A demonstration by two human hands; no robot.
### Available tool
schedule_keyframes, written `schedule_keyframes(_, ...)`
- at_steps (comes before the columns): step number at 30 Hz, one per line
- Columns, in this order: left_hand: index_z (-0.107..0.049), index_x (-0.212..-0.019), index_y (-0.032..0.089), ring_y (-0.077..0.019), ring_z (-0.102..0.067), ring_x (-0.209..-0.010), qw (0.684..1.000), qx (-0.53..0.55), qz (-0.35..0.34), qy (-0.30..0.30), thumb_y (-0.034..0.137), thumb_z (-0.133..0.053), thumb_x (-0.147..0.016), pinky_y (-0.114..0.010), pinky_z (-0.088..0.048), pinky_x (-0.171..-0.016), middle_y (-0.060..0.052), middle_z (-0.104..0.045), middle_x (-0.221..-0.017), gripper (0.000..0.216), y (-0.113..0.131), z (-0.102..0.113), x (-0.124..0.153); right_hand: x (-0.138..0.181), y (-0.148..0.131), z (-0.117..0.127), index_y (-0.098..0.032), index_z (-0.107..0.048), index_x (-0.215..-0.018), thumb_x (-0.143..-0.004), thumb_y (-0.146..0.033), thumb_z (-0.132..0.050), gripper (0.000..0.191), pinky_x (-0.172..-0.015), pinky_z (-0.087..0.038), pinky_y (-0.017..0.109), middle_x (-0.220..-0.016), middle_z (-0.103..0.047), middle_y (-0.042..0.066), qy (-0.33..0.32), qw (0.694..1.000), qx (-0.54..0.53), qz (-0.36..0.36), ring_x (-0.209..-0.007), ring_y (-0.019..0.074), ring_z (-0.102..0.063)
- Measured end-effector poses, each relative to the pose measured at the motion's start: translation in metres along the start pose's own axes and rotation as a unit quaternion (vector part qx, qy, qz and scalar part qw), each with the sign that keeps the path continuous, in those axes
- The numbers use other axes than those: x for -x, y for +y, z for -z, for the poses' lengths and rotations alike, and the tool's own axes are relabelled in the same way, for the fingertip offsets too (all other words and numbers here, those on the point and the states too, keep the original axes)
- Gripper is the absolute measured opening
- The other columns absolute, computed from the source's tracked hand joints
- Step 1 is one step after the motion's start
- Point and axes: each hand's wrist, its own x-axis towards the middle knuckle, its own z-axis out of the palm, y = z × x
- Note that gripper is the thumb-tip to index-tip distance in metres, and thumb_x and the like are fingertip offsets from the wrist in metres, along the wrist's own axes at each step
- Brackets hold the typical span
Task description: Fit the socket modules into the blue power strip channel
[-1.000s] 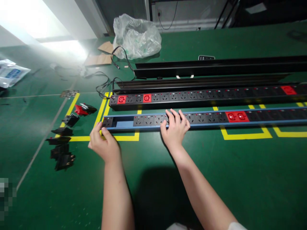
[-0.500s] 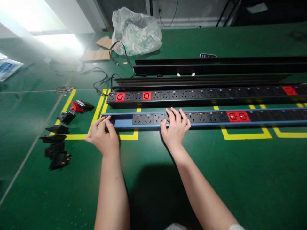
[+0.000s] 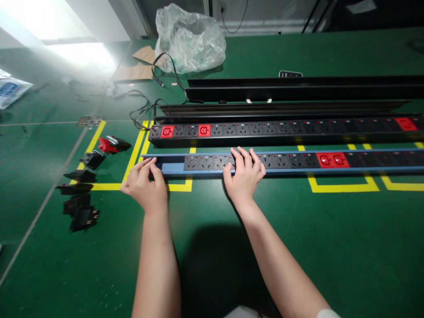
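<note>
A long blue-framed socket strip (image 3: 265, 170) lies across the green bench, with black socket modules and a red double-outlet module (image 3: 332, 160) set in it. My left hand (image 3: 145, 187) clasps its left end and covers the end module. A bare stretch of blue channel (image 3: 174, 167) shows just right of that hand. My right hand (image 3: 244, 174) spans the strip's width, fingers spread over the black modules. Behind it lies a black socket strip (image 3: 265, 129) with red modules (image 3: 167, 131). Several loose black modules (image 3: 81, 176) and a red-and-black one (image 3: 114, 144) lie left of my left hand.
Two long black channel rails (image 3: 298, 88) lie beyond the strips. Yellow tape lines (image 3: 134, 150) mark the bench. Black cables (image 3: 142, 110), cardboard pieces (image 3: 139, 66) and a clear plastic bag (image 3: 188, 39) sit at the back left, with a white packet (image 3: 13, 90) at the far left.
My left hand has moved from the front of the strip's left end onto it, now covering the end module. My right hand stays in place. The whole scene has shifted slightly in view.
</note>
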Motion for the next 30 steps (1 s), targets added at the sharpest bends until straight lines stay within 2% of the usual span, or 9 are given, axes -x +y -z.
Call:
schedule_keyframes(9,-0.079,-0.120,0.022,-0.0278,-0.062,-0.131,1.000,0.013,0.010,-0.014,0.036,-0.052,-0.103,-0.048,-0.026,-0.121,-0.011,-0.073,-0.131,0.034,0.0023,-0.0005,0.0013,0.0000,-0.0004,-0.0011,-0.027,-0.070,-0.135,-0.098,-0.033,-0.054,0.041,-0.116,-0.030,0.047,-0.144,-0.070,0.005,0.001,1.000,-0.004,-0.002,-0.145,0.0290,-0.049)
schedule_keyframes(17,-0.080,-0.117,0.023,-0.0260,-0.065,-0.127,1.000,0.001,-0.018,-0.017,0.033,-0.051,-0.104,-0.045,-0.029,-0.117,-0.008,-0.077,-0.126,0.033,0.0020,-0.0016,0.0018,-0.0003,-0.0009,0.0000,-0.027,-0.069,-0.136,-0.097,-0.032,-0.052,0.043,-0.116,-0.030,0.049,-0.144,-0.068,0.008,-0.012,1.000,0.008,-0.002,-0.145,0.0304,-0.048)
schedule_keyframes(30,-0.080,-0.112,0.026,-0.0260,-0.067,-0.125,1.000,-0.014,-0.021,-0.011,0.035,-0.050,-0.104,-0.048,-0.026,-0.115,-0.005,-0.078,-0.126,0.032,0.0028,-0.0003,0.0032,-0.0001,-0.0009,-0.0004,-0.027,-0.071,-0.134,-0.098,-0.034,-0.051,0.041,-0.116,-0.028,0.046,-0.143,-0.070,0.006,0.003,1.000,0.015,0.002,-0.145,0.0297,-0.050)
